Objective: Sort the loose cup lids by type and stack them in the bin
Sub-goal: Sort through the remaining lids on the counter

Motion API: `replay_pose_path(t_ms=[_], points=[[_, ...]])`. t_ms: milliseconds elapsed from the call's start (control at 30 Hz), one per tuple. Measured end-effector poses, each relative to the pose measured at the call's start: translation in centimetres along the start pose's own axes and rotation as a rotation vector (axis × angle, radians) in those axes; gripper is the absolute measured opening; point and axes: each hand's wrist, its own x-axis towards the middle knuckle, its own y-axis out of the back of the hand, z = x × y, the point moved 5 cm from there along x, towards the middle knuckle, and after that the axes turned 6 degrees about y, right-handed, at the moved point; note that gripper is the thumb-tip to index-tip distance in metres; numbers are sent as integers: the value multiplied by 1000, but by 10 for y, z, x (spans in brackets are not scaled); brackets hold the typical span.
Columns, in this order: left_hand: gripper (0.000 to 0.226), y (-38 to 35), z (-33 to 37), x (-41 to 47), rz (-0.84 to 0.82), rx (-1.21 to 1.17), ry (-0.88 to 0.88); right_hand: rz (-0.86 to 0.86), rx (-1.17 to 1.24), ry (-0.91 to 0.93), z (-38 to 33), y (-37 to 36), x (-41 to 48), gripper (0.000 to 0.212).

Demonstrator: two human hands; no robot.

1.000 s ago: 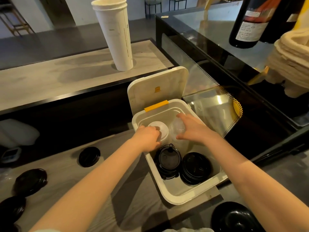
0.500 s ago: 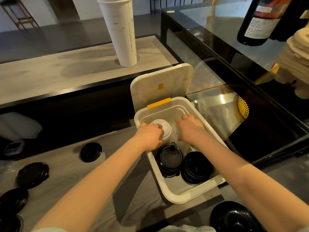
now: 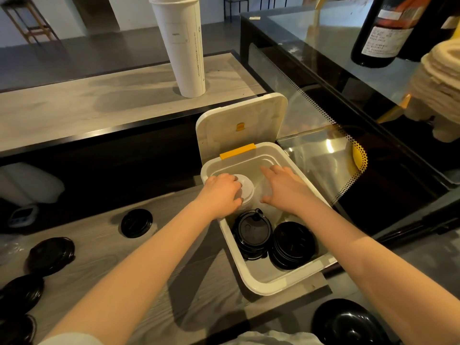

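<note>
**Two hands at the bin's far end, one pile each**

Both hands reach into the bin [image 3: 261, 282], which sits on the counter [image 3: 104, 235] with its hinged cover [image 3: 241, 120] tipped back out of the way. The left hand [image 3: 220, 192] curls its fingers round the rim of the white lids [image 3: 246, 189] in the far left corner, probably to seat them squarely against the wall. The right hand [image 3: 286, 190] lies flat beside it, fingers spread and straight, gripping nothing. Whatever it presses is clear or hidden and cannot be made out.

Nearer the person, two black piles stand side by side and appear to touch: spouted lids [image 3: 252, 232] on the left, plain lids [image 3: 292, 242] on the right. Each type gets its own quarter, which should keep the piles from mixing. Several loose lids [image 3: 136, 222] lie on the counter to the left, well apart from the bin, so the sorting looks only partly done.
</note>
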Motion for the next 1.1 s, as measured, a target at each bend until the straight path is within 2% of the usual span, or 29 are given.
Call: replay_pose_path(t_ms=[200, 367, 600, 800, 1100], points=[[47, 17, -35, -34, 191, -40, 84, 146, 33, 106, -34, 18, 0, 56], [53, 21, -80, -89, 192, -75, 261, 165, -32, 231, -95, 29, -3, 53], [52, 1, -158, -172, 171, -126, 444, 157, 12, 398, -202, 9, -4, 53], [51, -22, -240, -242, 117, -166, 518, 82, 38, 430, -295, -21, -2, 46], [49, -82, -361, -348, 116, -290, 644, -111, 57, 456, -445, -90, 4, 49]])
